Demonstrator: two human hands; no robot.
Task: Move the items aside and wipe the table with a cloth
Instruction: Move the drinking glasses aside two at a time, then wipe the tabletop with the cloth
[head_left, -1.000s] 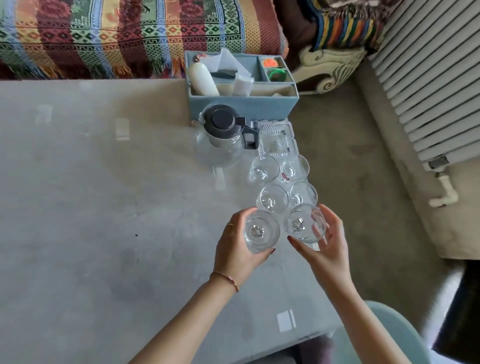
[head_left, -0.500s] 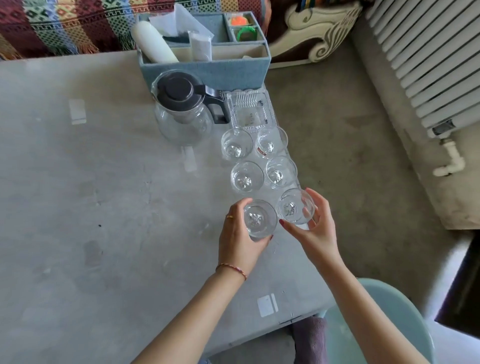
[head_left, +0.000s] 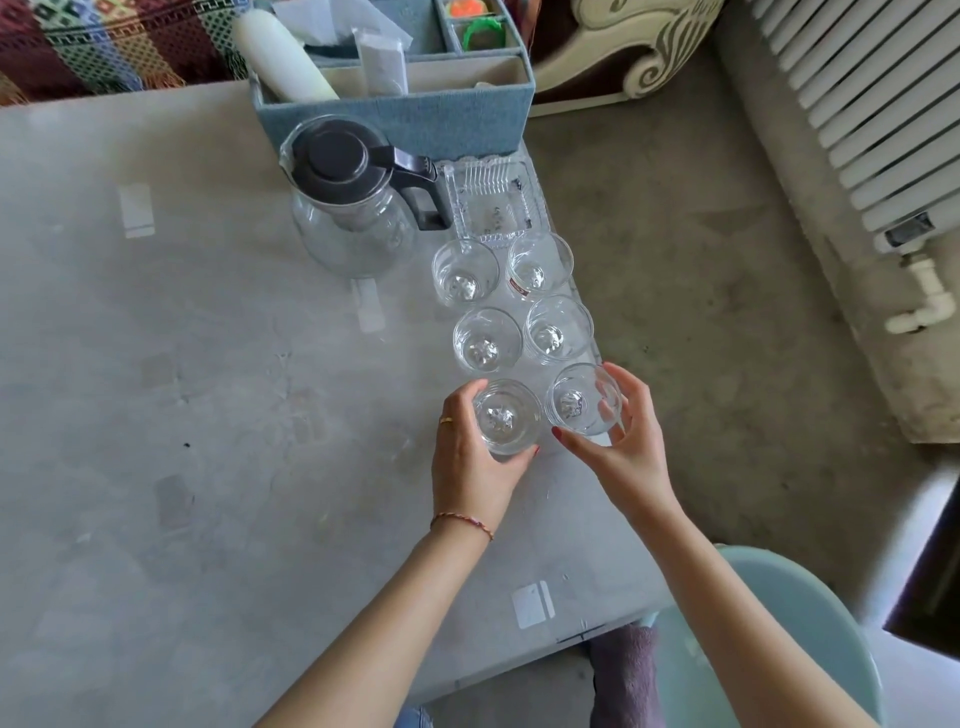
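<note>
Several small clear glasses stand in two columns near the right edge of the glass-topped table (head_left: 156, 415). My left hand (head_left: 470, 462) wraps the nearest left glass (head_left: 506, 415). My right hand (head_left: 621, 441) cups the nearest right glass (head_left: 582, 397) by the table's edge. Both glasses sit low, at or on the tabletop. Behind them stand two more pairs of glasses (head_left: 485, 340), a ribbed clear glass dish (head_left: 493, 200) and a glass jug with a black lid (head_left: 353, 192). A purple cloth (head_left: 626, 675) lies below the table's near edge, partly hidden.
A blue organiser box (head_left: 447, 117) with a white bottle and papers stands at the table's far edge. A patterned blanket lies behind it. A pale blue chair (head_left: 769, 623) is at the lower right, and a white radiator (head_left: 872, 104) runs along the right.
The view has shifted so the objects sit higher and farther left in the frame. My hands have stayed around the two nearest glasses, which sit in line behind the other pairs.
</note>
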